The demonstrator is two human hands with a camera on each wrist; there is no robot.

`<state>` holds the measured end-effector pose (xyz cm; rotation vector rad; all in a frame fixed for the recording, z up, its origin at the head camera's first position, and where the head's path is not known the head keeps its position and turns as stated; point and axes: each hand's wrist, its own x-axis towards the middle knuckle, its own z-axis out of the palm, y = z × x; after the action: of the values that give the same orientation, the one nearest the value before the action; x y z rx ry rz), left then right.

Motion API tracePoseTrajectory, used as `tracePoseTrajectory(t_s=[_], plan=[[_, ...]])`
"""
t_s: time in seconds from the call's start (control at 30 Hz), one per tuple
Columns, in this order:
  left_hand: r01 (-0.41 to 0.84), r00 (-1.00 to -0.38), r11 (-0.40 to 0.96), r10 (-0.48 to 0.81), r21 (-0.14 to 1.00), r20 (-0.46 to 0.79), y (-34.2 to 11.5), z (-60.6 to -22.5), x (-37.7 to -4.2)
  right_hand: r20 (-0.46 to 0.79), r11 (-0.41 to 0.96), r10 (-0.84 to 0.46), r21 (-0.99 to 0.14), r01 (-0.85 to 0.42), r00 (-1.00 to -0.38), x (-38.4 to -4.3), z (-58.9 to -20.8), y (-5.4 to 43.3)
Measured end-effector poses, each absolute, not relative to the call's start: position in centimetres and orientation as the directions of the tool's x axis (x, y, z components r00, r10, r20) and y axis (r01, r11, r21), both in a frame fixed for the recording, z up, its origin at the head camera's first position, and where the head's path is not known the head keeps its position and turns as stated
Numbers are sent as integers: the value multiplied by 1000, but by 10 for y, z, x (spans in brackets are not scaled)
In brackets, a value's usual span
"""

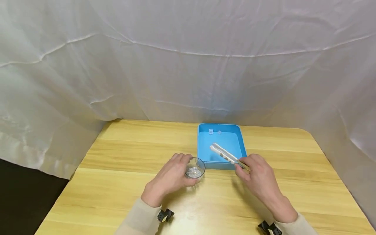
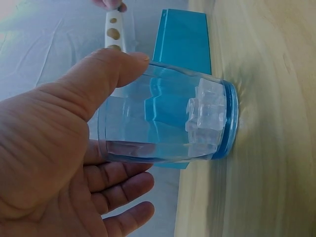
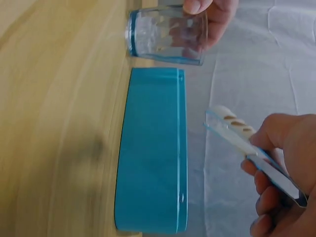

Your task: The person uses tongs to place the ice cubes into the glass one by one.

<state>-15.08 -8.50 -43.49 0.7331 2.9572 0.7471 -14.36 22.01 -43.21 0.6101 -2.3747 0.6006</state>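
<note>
My left hand (image 1: 172,176) holds a clear drinking glass (image 2: 170,116) near its rim, thumb on one side and fingers on the other. The glass stands on the table, and clear ice-like cubes (image 2: 207,118) lie at its bottom. In my right hand (image 1: 259,178) is a pair of tongs (image 1: 224,154) with white, hole-pierced tips, held over the blue tray (image 1: 201,147). No object shows between the tips. Two small clear pieces lie by the tray's far wall: a cube (image 1: 211,132) and a smaller piece (image 1: 219,132).
The wooden table (image 1: 123,189) has a rounded far right corner. A pale cloth curtain (image 1: 176,81) hangs behind it and along both sides. The tray sits just beyond the glass, slightly to its right.
</note>
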Motion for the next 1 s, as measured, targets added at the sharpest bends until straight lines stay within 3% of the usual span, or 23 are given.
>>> tracePoseTrajectory(t_s=[0.2, 0.37, 1.0], plan=[[434, -893, 776, 439, 458, 103, -85, -434, -148, 692, 695, -362, -246, -676, -625, -138, -430, 217], [436, -892, 777, 438, 454, 108, -86, -433, -147, 691, 626, -411, -260, -735, -595, -133, -428, 212], [445, -888, 761, 444, 472, 123, -86, -430, -144, 660, 569, -488, -256, -782, -571, -130, -437, 204]])
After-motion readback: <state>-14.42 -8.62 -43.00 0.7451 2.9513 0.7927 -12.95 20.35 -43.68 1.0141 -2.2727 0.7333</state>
